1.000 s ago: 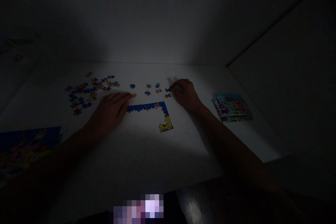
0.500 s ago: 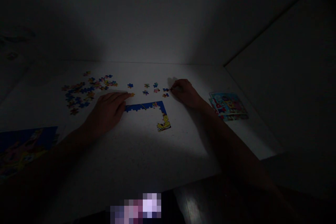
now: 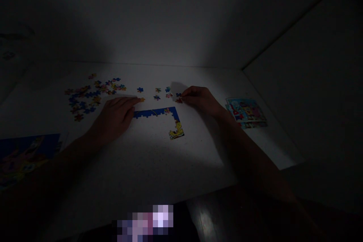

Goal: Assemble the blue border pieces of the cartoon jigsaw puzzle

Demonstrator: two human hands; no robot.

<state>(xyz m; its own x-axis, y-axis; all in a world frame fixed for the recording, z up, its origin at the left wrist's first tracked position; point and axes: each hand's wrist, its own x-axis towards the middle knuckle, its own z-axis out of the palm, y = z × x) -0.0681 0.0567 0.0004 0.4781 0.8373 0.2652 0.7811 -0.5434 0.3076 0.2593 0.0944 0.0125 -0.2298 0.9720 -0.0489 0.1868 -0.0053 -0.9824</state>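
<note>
The room is dark and only the middle of a white table [image 3: 147, 166] is lit. A joined blue puzzle border [image 3: 159, 112] with a yellow corner lies there. My left hand [image 3: 115, 115] rests flat beside the border's left end, fingers stretched out, its fingertips at an orange piece [image 3: 142, 100]. My right hand [image 3: 200, 99] is curled above the border's right end, and its fingertips pinch a small reddish piece [image 3: 178, 100]. A few loose pieces [image 3: 157, 94] lie between the two hands.
A scatter of several loose pieces [image 3: 90, 94] lies at the left. Colourful printed cards [image 3: 246, 111] sit at the right. A blue picture sheet [image 3: 22, 155] lies at the near left edge. Walls close the table at the back and right.
My right hand has slid a little toward me and closed its fingertips on the reddish piece. My left hand has barely moved. The view has drifted slightly.
</note>
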